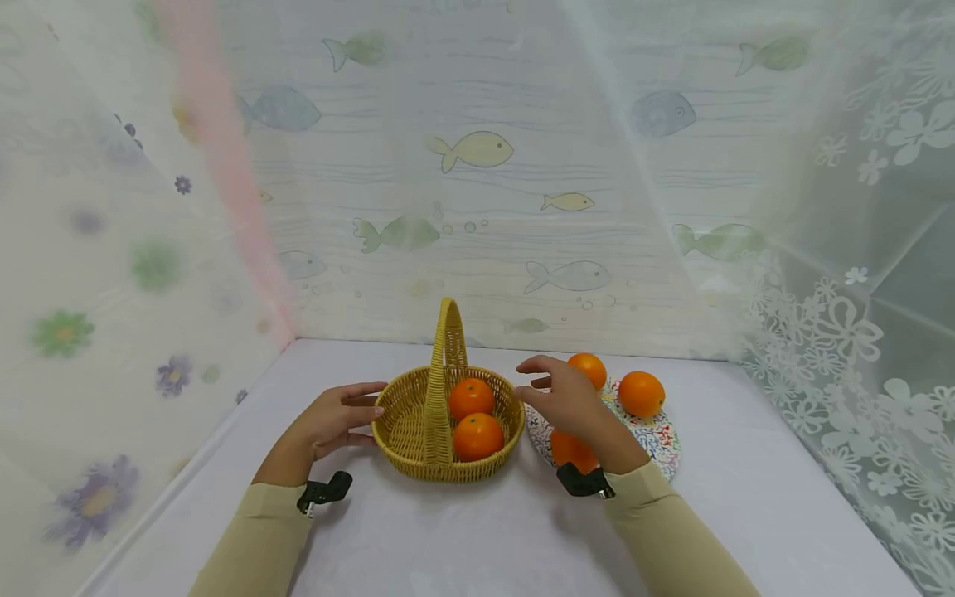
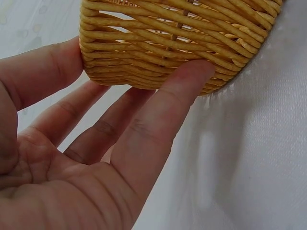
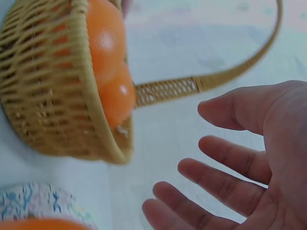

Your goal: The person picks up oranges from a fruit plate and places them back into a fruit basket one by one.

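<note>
A yellow wicker basket with a tall arched handle stands on the white table. Two oranges, one behind and one in front, lie in its right half. At the basket's left end, my left hand touches the woven wall with spread, fairly straight fingers; a fingertip lies flat against the weave. My right hand hovers by the basket's right rim, over a patterned plate. Its fingers are loosely extended and hold nothing.
On the plate sit three more oranges: one at the back, one at the right and one in front, partly hidden by my right hand. A fish-print curtain hangs behind the table, with sheer flowered curtains at both sides.
</note>
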{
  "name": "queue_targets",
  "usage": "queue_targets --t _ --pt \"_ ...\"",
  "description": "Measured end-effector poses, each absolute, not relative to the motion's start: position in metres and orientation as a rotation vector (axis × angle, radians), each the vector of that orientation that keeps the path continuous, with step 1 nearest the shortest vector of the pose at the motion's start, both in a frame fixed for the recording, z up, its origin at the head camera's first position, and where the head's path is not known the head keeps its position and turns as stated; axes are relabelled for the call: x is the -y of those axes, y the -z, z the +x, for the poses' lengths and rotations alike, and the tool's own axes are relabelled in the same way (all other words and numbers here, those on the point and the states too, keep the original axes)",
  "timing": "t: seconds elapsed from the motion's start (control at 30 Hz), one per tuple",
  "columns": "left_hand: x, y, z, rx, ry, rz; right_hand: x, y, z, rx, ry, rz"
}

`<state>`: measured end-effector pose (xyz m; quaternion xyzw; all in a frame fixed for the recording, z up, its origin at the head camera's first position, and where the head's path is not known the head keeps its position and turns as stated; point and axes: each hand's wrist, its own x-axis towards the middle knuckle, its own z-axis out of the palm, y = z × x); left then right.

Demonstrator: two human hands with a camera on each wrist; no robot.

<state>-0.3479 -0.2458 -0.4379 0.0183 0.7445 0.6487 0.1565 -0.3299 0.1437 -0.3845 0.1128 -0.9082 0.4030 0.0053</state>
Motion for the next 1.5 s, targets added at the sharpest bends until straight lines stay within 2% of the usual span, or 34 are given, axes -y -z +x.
queue_targets --t 0.5,0.97,1.5 --pt "0.249 0.441 -0.348 -2.097 -1.888 0.046 -0.205 0.387 -0.326 2.748 -1.182 0.267" --pt "0.247 0.442 -0.349 -2.081 -1.897 0.034 -0.267 0.397 -0.335 2.741 -0.962 -0.071" --pt "0.249 0.441 -0.349 -2.081 -1.896 0.031 -0.296 0.423 -0.345 2.891 -1.045 -0.195"
